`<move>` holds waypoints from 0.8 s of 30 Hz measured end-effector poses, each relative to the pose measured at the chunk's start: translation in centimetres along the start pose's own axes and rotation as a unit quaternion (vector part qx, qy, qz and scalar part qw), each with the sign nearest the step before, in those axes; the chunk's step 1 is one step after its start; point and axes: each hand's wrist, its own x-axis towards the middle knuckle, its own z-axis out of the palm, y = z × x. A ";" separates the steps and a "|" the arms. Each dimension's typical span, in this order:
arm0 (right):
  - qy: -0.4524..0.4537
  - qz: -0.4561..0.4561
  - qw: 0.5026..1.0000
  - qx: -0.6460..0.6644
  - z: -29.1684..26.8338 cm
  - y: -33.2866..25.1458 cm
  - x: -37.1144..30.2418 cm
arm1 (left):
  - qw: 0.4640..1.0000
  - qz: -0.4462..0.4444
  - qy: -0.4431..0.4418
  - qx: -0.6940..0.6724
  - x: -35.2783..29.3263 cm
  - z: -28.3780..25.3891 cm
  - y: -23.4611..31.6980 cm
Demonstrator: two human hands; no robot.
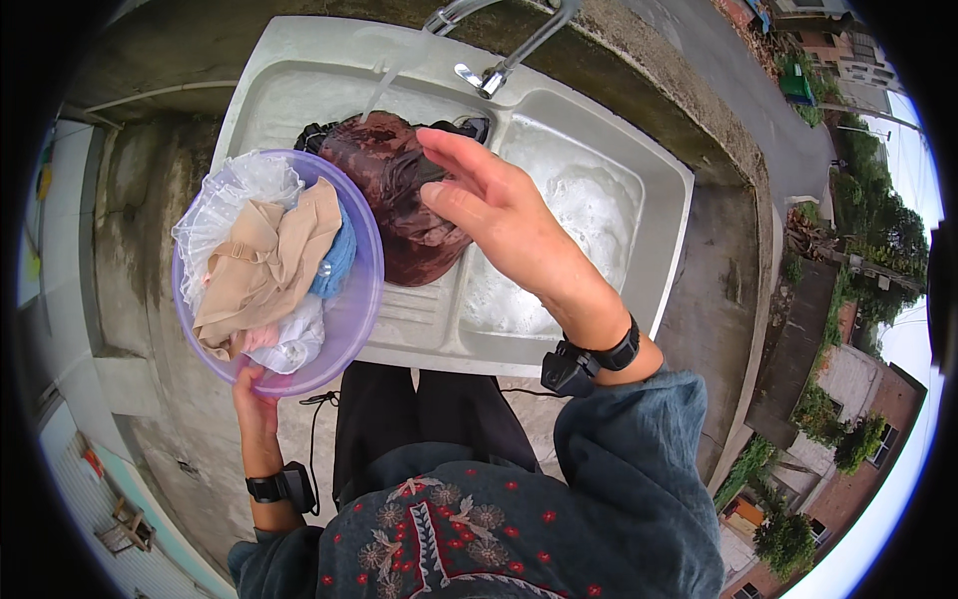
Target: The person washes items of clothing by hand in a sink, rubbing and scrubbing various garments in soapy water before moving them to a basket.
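My left hand (255, 407) grips the near rim of a round purple plastic basin (373, 265), which is tilted beside the sink's left edge. Inside the basin lie a beige strapped garment (261, 262), a white frilly cloth (232, 192), a blue cloth (339, 258) and a pale pink-and-white cloth (289, 341). My right hand (474, 190) is open over a wet, dark reddish-brown cloth item (374, 155), fingers stretched out and thumb apart. Whether it touches the cloth I cannot tell. Black parts show at that item's edges; its exact kind is unclear.
The pale sink (667, 200) has a ribbed washing area on the left and a basin of sudsy water (589, 205) on the right. Water runs from a chrome faucet (491, 80) at the back. A concrete wall (699, 120) borders the sink behind and right.
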 end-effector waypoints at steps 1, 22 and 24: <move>0.001 -0.009 1.000 -0.020 -0.3 0.1 0.0 | 1.000 0.001 0.001 -0.005 -0.1 0.0 0.0; 0.080 -0.203 0.966 0.140 -5.6 -0.1 10.0 | 0.912 0.307 0.246 0.119 -5.0 0.3 3.3; 0.018 -0.185 0.947 0.264 -5.4 -1.9 10.7 | 0.889 0.347 0.250 0.166 -5.9 0.7 3.6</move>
